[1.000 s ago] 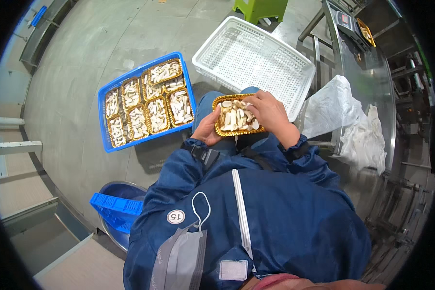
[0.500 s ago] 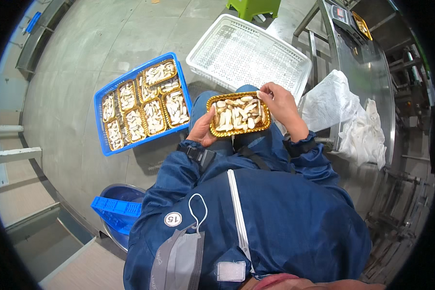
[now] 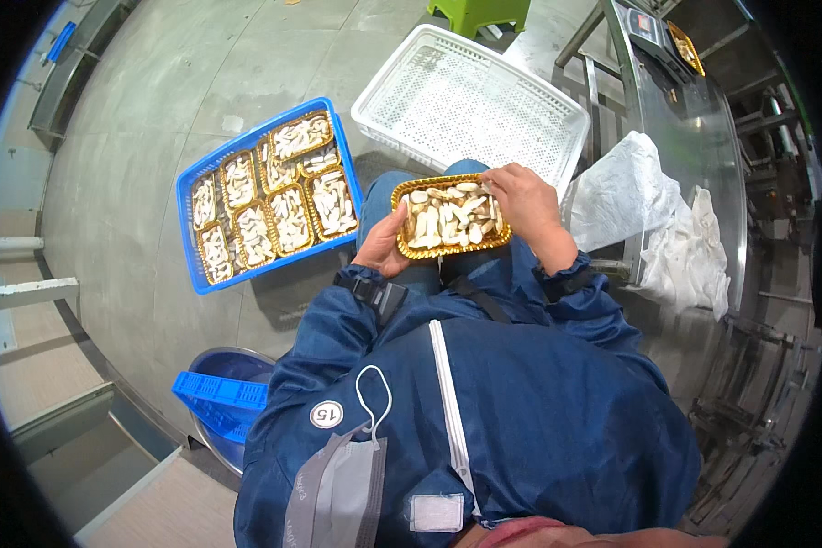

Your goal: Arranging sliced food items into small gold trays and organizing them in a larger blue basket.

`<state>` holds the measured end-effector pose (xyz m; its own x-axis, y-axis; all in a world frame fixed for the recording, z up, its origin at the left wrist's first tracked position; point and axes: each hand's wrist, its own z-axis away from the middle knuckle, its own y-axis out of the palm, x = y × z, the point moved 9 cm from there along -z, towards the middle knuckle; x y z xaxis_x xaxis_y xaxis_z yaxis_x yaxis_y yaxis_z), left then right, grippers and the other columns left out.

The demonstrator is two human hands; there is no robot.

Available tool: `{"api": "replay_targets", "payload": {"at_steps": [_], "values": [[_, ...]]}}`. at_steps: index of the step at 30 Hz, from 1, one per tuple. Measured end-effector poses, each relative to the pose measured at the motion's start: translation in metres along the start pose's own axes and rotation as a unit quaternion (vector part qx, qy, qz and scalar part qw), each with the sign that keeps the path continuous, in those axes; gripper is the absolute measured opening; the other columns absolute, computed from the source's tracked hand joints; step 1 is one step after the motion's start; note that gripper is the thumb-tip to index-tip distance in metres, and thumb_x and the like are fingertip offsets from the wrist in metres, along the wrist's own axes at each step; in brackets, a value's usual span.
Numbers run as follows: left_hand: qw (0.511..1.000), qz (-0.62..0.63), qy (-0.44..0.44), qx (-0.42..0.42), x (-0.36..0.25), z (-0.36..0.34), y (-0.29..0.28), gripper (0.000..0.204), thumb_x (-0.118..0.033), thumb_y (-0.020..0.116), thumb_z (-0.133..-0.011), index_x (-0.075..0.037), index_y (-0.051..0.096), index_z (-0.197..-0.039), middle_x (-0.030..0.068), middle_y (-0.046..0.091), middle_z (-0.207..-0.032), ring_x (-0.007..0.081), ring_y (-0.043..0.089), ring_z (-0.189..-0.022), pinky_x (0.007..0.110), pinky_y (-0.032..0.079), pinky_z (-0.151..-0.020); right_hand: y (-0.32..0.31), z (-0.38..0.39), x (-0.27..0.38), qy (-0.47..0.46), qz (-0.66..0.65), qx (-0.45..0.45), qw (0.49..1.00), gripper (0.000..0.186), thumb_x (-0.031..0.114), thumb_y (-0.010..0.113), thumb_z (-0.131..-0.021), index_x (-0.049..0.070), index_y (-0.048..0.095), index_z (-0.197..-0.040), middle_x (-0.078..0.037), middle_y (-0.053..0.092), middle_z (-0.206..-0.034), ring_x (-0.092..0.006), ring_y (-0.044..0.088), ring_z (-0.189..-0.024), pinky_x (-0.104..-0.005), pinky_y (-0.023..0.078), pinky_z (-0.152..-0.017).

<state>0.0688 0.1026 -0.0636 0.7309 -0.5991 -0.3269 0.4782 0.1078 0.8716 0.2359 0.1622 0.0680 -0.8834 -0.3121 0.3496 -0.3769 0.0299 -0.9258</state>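
Observation:
Over my lap, a gold fluted-edge tray (image 3: 452,247) is filled with pale, elongated mushrooms (image 3: 446,217). My left hand (image 3: 384,245) grips it by its left end, thumb over the rim. At the far right corner of the tray, my right hand (image 3: 525,201) has its fingertips bent down and pinched on a pale mushroom piece, partly hidden by the fingers. To the left, a blue plastic crate (image 3: 189,251) on the floor holds several similar gold trays (image 3: 290,219) of mushrooms, one resting on top of others at the far side.
Beyond my knees stands a white perforated crate (image 3: 466,100), with a green stool (image 3: 479,14) behind. At right, a metal table (image 3: 694,128) carries a scale (image 3: 648,32) and another gold tray (image 3: 685,50); white plastic sheeting (image 3: 626,192) hangs beside it. A basin (image 3: 247,363) with a blue basket (image 3: 219,402) sits lower left.
My right hand has shifted slightly left and inward over the tray's corner, its fingers now lower over the mushrooms. My left hand and the tray stay in place.

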Motion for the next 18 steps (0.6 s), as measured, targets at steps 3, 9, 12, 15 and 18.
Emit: {"api": "replay_targets", "payload": {"at_steps": [3, 9, 12, 15, 18], "values": [[1.0, 0.017, -0.005, 0.015, 0.001, -0.0016, 0.0003, 0.049, -0.035, 0.039, -0.099, 0.0, 0.038, -0.134, 0.0151, 0.049, -0.133, 0.0263, 0.051, -0.12, 0.041, 0.042, -0.102, -0.0036, -0.0003, 0.0029, -0.009, -0.033, -0.013, 0.999, 0.014, 0.019, 0.059, -0.085, 0.014, 0.068, -0.096, -0.004, 0.063, -0.089, -0.0245, 0.062, -0.084, -0.0356, 0.05, -0.07], [1.0, 0.018, -0.001, 0.025, 0.0008, -0.0021, 0.0003, 0.049, -0.035, 0.04, -0.099, 0.0, 0.037, -0.134, 0.0157, 0.048, -0.134, 0.0267, 0.051, -0.12, 0.042, 0.042, -0.102, -0.0008, 0.0047, 0.0032, -0.05, -0.016, -0.026, 0.998, 0.013, 0.018, 0.062, -0.082, 0.011, 0.066, -0.092, -0.005, 0.064, -0.088, -0.0253, 0.061, -0.082, -0.0355, 0.05, -0.07], [0.999, 0.021, 0.0, 0.028, 0.0011, -0.0025, 0.0012, 0.05, -0.035, 0.04, -0.099, 0.0, 0.037, -0.134, 0.016, 0.048, -0.134, 0.0268, 0.051, -0.12, 0.041, 0.042, -0.102, -0.0046, 0.0057, 0.002, -0.038, -0.019, -0.021, 0.999, 0.013, 0.019, 0.064, -0.081, 0.01, 0.066, -0.092, -0.005, 0.064, -0.086, -0.0251, 0.061, -0.08, -0.0357, 0.05, -0.069], [0.999, 0.023, -0.002, 0.043, 0.0005, -0.0009, 0.0074, 0.05, -0.035, 0.039, -0.099, 0.001, 0.037, -0.134, 0.016, 0.048, -0.134, 0.0267, 0.05, -0.12, 0.041, 0.041, -0.103, -0.0025, 0.0065, 0.0015, -0.045, -0.019, -0.016, 0.999, 0.013, 0.017, 0.064, -0.081, 0.01, 0.066, -0.092, -0.005, 0.063, -0.087, -0.0247, 0.06, -0.081, -0.0354, 0.049, -0.07], [0.999, 0.02, -0.006, 0.031, 0.001, -0.0014, 0.0034, 0.051, -0.035, 0.04, -0.099, 0.001, 0.037, -0.134, 0.016, 0.048, -0.134, 0.0268, 0.051, -0.12, 0.041, 0.042, -0.102, -0.0014, 0.0057, 0.006, -0.05, 0.002, -0.04, 0.998, 0.014, 0.015, 0.064, -0.081, 0.01, 0.066, -0.093, -0.004, 0.062, -0.091, -0.0249, 0.059, -0.085, -0.0353, 0.049, -0.072]]}}
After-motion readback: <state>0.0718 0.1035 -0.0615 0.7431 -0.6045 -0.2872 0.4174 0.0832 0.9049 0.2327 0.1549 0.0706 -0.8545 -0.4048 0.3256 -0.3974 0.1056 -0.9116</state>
